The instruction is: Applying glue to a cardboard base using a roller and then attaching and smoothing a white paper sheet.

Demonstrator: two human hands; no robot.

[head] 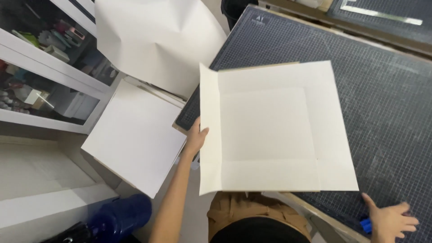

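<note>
Cream-white creased card sheet (270, 130), square with fold lines framing a central panel, lies on the dark gridded cutting mat (382, 103) that covers the tabletop. The left hand (196, 137) grips the sheet's left flap, thumb on the upper face and fingers hidden beneath, so that this edge stands slightly lifted off the mat. The right hand (390, 220) is well apart from the sheet, off its lower right corner, fingers spread and flat on the mat, resting beside a small blue object (365, 225) that is too hidden to identify. Just left of the left hand lies a stack of plain white square boards (135, 137), and beyond it a large creased white paper sheet (157, 40). Farther left stands a white glass-fronted cabinet (49, 76). Below the left forearm sits a dark blue rounded container (119, 218).
</note>
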